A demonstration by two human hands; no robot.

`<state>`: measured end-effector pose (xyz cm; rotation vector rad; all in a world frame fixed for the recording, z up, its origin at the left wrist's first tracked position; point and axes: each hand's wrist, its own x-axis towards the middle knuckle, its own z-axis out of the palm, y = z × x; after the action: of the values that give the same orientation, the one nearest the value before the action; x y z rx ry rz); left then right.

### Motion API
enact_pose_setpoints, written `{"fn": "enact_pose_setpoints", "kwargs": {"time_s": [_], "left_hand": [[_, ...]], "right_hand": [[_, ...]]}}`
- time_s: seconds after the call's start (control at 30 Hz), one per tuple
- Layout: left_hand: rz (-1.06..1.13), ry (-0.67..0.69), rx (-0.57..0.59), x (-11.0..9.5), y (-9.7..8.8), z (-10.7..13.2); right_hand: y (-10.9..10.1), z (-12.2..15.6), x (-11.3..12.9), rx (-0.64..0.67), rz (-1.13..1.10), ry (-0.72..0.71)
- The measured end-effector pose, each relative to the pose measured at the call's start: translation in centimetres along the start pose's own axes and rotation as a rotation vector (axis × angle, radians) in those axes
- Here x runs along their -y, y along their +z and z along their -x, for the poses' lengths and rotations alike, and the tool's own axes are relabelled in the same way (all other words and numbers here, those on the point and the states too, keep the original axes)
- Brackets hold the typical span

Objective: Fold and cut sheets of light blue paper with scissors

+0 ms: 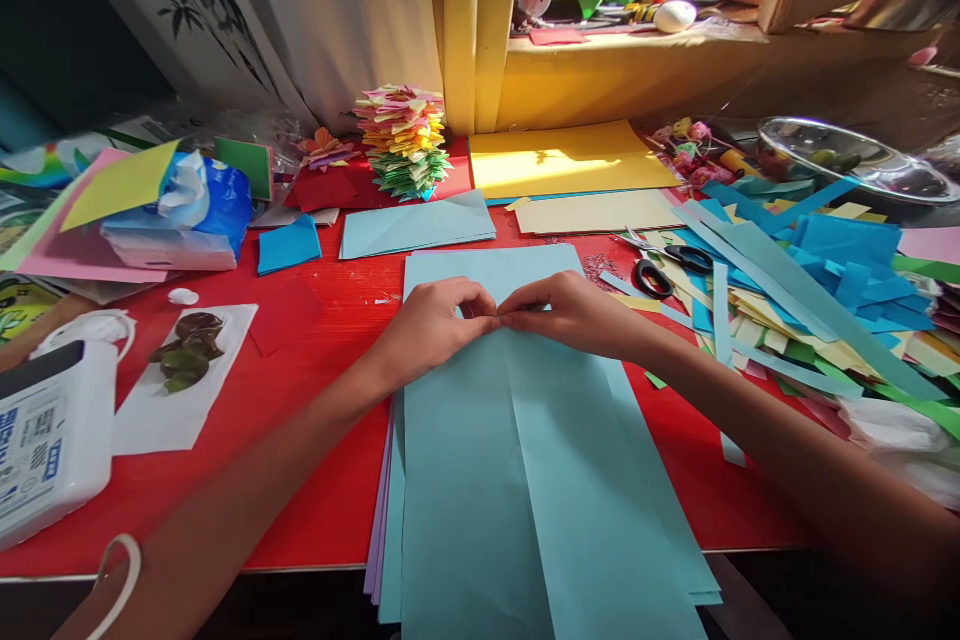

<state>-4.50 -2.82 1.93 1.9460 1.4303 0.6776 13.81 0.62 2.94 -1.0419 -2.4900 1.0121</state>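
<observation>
A light blue sheet of paper (480,480) with a lengthwise crease lies over a stack of more paper sheets (660,480). At the top end of that crease, my left hand (442,320) pinches the sheet's edge between thumb and fingers. My right hand (574,315) pinches the same edge right beside it, and the fingertips of both hands meet. Lower down, the sheet runs past the table's front edge. Black-handled scissors (652,275) lie to the right of my right hand, partly over paper strips.
Paper strips (817,290) heap up on the right, near a metal bowl (862,160). Behind stand a folded-paper tower (401,140), folded light blue paper (416,225) and yellow sheets (562,160). Left are a tissue pack (187,210), a white box (56,440) and leaves on white paper (217,410).
</observation>
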Motion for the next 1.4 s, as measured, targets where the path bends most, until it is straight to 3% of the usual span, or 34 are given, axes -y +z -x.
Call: {"fn": "enact_pose_setpoints", "kwargs": {"time_s": [0.53, 0.7, 0.9, 1.03, 1.13, 1.23, 1.3, 1.4], "left_hand": [[0.002, 0.083, -0.038, -0.5, -0.1, 0.2], [-0.046, -0.04, 0.024, -0.1, -0.4, -0.2], [-0.014, -0.121, 0.017, 0.4, -1.1, -0.4], [-0.048, -0.196, 0.009, 1.5, -1.9, -0.8], [-0.096, -0.197, -0.067, 2.6, -2.1, -1.2], [-0.141, -0.161, -0.152, 3.4, -2.1, -1.5], [-0.133, -0.179, -0.184, 3.6, -2.1, -1.6], [-0.001, -0.255, -0.195, 3.5, -2.5, -1.6]], "right_hand": [[0.0, -0.1, -0.1, -0.018, -0.097, 0.055], [0.2, -0.2, -0.4, -0.074, -0.057, 0.043], [-0.3, -0.4, -1.2, -0.074, -0.009, 0.1], [-0.1, -0.7, -2.1, -0.236, 0.194, 0.138], [0.7, -0.9, -2.5, -0.361, 0.417, 0.019], [1.7, -1.1, -3.0, -0.218, 0.466, -0.126], [2.3, -1.2, -3.3, -0.115, 0.475, -0.133], [2.9, -1.4, -3.8, -0.068, 0.506, -0.088]]}}
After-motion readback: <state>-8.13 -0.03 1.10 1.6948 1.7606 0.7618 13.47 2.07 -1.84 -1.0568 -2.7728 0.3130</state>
